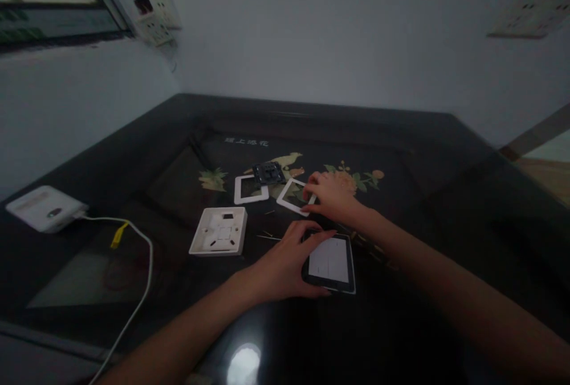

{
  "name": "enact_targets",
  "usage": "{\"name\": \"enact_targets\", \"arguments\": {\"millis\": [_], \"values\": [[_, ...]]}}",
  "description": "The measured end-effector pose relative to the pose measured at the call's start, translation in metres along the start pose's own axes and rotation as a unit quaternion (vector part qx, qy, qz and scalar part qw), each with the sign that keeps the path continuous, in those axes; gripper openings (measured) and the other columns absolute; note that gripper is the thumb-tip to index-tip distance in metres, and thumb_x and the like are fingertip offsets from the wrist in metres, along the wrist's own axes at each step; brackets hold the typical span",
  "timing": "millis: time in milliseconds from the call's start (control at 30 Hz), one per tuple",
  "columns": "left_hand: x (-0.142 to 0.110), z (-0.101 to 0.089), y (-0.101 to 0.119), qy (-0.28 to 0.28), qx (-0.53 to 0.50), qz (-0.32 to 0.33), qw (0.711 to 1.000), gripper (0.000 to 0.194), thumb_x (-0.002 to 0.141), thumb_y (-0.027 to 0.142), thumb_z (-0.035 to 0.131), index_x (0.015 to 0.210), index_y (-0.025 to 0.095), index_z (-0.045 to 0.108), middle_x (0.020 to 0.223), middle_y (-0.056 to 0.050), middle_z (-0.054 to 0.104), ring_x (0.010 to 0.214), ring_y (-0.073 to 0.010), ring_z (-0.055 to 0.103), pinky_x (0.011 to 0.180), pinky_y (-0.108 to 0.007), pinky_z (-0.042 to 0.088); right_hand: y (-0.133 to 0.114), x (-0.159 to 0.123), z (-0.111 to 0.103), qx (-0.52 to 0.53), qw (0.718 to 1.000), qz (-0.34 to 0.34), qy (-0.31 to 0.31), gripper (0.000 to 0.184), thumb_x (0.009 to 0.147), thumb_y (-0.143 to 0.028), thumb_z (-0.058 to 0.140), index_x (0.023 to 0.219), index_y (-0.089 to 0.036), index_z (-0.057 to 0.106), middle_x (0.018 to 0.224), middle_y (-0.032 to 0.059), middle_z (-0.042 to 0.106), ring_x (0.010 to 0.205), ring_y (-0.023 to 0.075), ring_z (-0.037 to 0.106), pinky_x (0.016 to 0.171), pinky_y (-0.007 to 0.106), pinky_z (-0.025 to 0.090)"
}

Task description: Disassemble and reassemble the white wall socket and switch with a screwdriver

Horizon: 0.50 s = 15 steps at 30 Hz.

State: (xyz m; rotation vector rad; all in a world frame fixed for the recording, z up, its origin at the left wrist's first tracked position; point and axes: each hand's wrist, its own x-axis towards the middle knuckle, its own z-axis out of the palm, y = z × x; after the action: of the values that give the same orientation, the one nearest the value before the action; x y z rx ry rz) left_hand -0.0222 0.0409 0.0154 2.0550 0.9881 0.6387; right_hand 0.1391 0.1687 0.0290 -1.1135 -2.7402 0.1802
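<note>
My left hand grips the left edge of a dark-framed wall switch panel with white rockers, thumb at its near side and fingers over its far corner. My right hand reaches further out, its fingers curled onto the right edge of a white square frame lying on the dark table. A second white frame lies just left of it, with a black switch module between and behind them. A white back box sits open side up to the left of my left hand.
A white router-like box rests at the table's left edge, with a white cable and yellow plug trailing forward. Small screws lie near the back box. Wall sockets are mounted on the walls.
</note>
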Motion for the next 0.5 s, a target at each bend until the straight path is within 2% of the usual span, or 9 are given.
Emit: {"name": "enact_targets", "arguments": {"millis": [133, 233, 367, 500], "values": [[0.001, -0.005, 0.002, 0.004, 0.026, -0.005, 1.000, 0.095, 0.066, 0.050, 0.085, 0.148, 0.028, 0.042, 0.137, -0.015, 0.047, 0.132, -0.0382, 0.041, 0.109, -0.061, 0.038, -0.008, 0.006, 0.007, -0.060, 0.997, -0.043, -0.039, 0.032, 0.095, -0.036, 0.060, 0.123, -0.019, 0.060, 0.127, 0.0091, 0.062, 0.107, 0.0229, 0.064, 0.089, 0.045, 0.055], [0.003, -0.008, 0.003, 0.028, 0.062, -0.003, 0.998, 0.079, 0.074, 0.050, 0.079, 0.142, 0.024, 0.050, 0.132, -0.015, 0.053, 0.126, -0.0363, 0.047, 0.106, -0.057, 0.043, -0.008, 0.004, 0.006, -0.087, 0.993, -0.060, -0.055, 0.031, 0.095, -0.035, 0.060, 0.122, -0.019, 0.061, 0.127, 0.0091, 0.063, 0.107, 0.0227, 0.064, 0.090, 0.045, 0.055], [0.004, -0.005, 0.003, 0.053, 0.108, 0.000, 0.993, 0.054, 0.087, 0.043, 0.069, 0.131, 0.015, 0.058, 0.125, -0.016, 0.059, 0.118, -0.0330, 0.053, 0.102, -0.050, 0.047, -0.004, 0.006, -0.010, -0.103, 0.991, -0.060, -0.056, 0.027, 0.094, -0.034, 0.062, 0.115, -0.017, 0.063, 0.120, 0.0080, 0.065, 0.104, 0.0221, 0.065, 0.087, 0.044, 0.056], [0.004, -0.001, 0.002, 0.054, 0.119, 0.002, 0.991, 0.051, 0.090, 0.043, 0.065, 0.130, 0.014, 0.058, 0.125, -0.015, 0.059, 0.116, -0.0324, 0.054, 0.101, -0.048, 0.047, -0.016, 0.030, -0.025, -0.108, 0.992, -0.057, -0.031, 0.023, 0.094, -0.034, 0.062, 0.108, -0.016, 0.065, 0.116, 0.0077, 0.066, 0.107, 0.0227, 0.064, 0.088, 0.043, 0.055]]}}
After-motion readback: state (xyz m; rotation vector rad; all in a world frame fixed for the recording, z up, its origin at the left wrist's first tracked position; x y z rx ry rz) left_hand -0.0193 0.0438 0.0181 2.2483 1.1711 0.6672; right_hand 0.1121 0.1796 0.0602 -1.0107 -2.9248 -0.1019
